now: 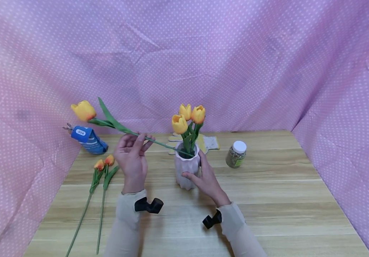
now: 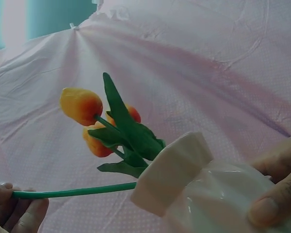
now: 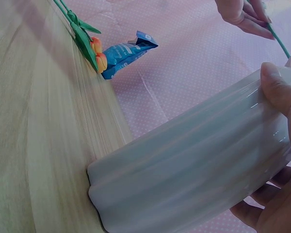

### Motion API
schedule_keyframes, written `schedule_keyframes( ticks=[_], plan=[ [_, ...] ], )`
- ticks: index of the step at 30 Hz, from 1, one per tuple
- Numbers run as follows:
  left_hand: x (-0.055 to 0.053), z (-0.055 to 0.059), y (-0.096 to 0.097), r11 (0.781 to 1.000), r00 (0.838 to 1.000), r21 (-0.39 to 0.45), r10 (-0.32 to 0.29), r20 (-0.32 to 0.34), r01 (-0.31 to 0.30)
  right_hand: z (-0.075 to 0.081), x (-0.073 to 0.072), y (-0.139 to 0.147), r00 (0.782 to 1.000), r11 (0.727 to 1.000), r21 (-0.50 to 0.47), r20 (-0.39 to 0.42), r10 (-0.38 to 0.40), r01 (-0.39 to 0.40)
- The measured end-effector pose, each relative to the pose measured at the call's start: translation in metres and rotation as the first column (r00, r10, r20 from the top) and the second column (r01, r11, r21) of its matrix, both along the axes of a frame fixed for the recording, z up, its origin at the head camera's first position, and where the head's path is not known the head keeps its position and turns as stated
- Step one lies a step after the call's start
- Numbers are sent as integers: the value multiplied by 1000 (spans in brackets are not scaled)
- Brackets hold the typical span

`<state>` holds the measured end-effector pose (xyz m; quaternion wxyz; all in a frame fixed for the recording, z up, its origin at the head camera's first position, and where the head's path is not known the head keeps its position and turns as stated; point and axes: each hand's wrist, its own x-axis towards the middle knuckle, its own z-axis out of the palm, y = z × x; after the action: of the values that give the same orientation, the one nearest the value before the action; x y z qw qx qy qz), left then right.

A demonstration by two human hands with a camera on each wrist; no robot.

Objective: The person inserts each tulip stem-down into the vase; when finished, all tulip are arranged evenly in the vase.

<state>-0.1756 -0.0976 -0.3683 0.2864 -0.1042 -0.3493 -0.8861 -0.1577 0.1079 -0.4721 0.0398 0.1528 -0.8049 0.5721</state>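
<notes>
Between its thumb and fingers, my left hand [image 1: 132,157] pinches the green stem of a yellow artificial tulip [image 1: 84,110]. The bloom points up to the left, and the stem's far end dips into the mouth of a white fluted vase [image 1: 186,171]. Three yellow tulips [image 1: 179,124] stand upright in that vase. My right hand [image 1: 207,178] grips the vase from its right side, thumb across the front. In the right wrist view the vase's base [image 3: 99,204] meets the wooden table. The left wrist view shows the stem [image 2: 87,191] running over the rim.
Two more tulips [image 1: 99,165] lie at the table's left, stems toward the front. Behind them is a blue bag [image 1: 92,141] with a metal-tipped tool. A white-lidded jar [image 1: 236,155] stands right of the vase. A yellow and white glove [image 1: 210,142] lies behind it.
</notes>
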Motion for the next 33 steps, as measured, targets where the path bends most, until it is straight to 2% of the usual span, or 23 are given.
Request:
schedule_keyframes(
  ticks=[8,19,21,27,33],
  plan=[
    [5,-3,12,996,999,-89,2,-41,-6,2,0,-1,1000,1000,-2,27,0,0],
    [10,-6,25,981,999,-187,42,-31,-47,2,0,-1,1000,1000,-10,29,-2,2],
    [10,-7,26,977,998,-207,51,-27,-56,3,0,-1,999,1000,-11,34,-3,3],
    [14,-10,30,944,994,-315,105,1,-100,2,0,0,1000,1000,-15,31,1,-1],
    [16,-13,34,927,993,-361,115,6,-105,1,-1,0,1000,1000,-20,23,2,-2]
  ],
)
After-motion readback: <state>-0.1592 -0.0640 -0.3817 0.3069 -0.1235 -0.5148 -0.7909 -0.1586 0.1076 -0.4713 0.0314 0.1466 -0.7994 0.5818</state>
